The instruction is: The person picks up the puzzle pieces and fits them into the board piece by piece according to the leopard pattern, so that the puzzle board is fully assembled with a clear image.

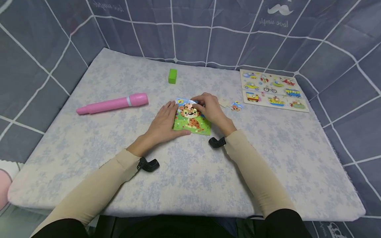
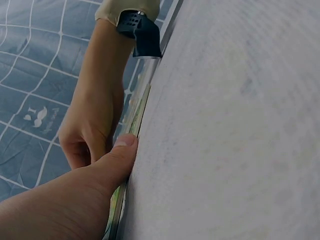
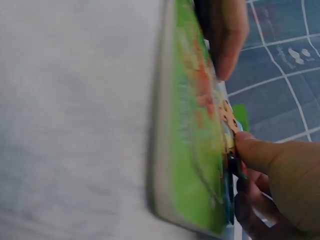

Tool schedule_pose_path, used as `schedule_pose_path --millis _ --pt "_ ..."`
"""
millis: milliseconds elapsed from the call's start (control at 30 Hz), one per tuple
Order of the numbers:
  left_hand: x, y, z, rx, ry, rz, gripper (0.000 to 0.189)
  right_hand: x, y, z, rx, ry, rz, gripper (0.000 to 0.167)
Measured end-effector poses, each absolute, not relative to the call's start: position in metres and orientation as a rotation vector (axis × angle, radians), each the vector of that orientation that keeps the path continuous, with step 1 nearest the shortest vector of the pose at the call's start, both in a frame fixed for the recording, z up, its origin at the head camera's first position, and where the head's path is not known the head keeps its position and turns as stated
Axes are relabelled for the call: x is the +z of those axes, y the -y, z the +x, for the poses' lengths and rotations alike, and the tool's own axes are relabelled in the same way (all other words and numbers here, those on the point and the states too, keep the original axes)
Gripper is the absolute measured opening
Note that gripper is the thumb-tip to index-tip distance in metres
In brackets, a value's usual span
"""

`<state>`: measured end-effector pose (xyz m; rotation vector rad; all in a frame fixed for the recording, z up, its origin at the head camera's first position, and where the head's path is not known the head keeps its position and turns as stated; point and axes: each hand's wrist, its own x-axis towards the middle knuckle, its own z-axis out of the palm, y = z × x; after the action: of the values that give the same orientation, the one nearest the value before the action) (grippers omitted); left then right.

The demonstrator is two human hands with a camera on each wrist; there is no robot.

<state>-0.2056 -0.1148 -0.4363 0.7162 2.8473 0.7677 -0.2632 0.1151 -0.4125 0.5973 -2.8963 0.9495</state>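
A jigsaw puzzle board (image 1: 204,129) with a spotted leopard cub on green grass lies flat at the middle of the table. My left hand (image 1: 163,122) rests along its left side, fingers straight, thumb at the near edge. In the left wrist view that thumb (image 2: 122,150) touches the board's rim. Over the board's upper right, my right hand (image 1: 210,108) pinches a spotted puzzle piece (image 3: 228,116) between thumb and fingers. Just right of that hand lie a blue-and-orange loose piece (image 1: 236,106) and plain beige pieces (image 1: 224,102), partly hidden by the hand.
A wooden board of vehicle pictures (image 1: 269,89) lies at the back right. A green block (image 1: 172,76) stands behind the puzzle. To the left is a long pink pen-shaped object (image 1: 113,103). Grid-patterned curtain (image 1: 193,39) borders the table's back and sides.
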Motion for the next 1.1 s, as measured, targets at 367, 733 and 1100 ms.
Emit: schedule_pose_path --millis 367,733,1100 --pt "-0.435 0.114 -0.207 0.762 -2.833 0.695 0.121 -0.414 -0.123 -0.260 0.995 2.769 0.607 0.027" --pt "-0.433 0.111 -0.206 0.781 -2.831 0.703 0.122 -0.406 -0.176 -0.252 1.094 2.626 0.313 0.022" --pt "-0.434 0.112 -0.205 0.778 -2.840 0.701 0.123 -0.419 -0.224 -0.245 0.930 2.737 0.066 0.049"
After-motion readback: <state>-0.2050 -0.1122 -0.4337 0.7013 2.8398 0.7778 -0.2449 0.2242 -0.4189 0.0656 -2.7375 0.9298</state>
